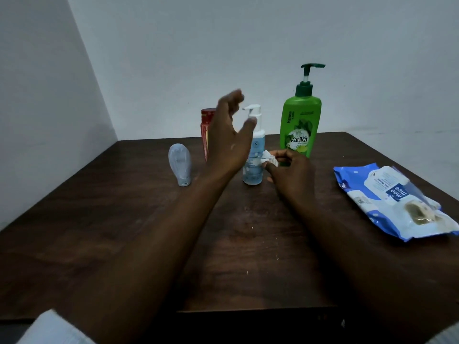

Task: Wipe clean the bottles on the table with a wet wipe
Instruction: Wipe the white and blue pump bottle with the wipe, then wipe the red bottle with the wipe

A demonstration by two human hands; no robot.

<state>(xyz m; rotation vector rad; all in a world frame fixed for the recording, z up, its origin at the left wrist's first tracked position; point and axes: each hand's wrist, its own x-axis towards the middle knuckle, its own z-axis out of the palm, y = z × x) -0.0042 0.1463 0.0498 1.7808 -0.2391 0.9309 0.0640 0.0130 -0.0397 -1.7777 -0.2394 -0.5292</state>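
Blue bottle point(253, 170), wipe point(268, 158) touching (table point(119, 219) edges far)

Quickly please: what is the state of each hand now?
Left hand: open, fingers spread, holding nothing.
Right hand: closed on a white wet wipe, by the blue pump bottle.

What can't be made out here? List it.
1. Red bottle: head view, mostly hidden behind the left hand.
2. Left hand's fingertips: motion-blurred.
3. Wet wipe: bunched, mostly covered by the right hand.
4. Blue pump bottle: label print too small, partly covered by both hands.
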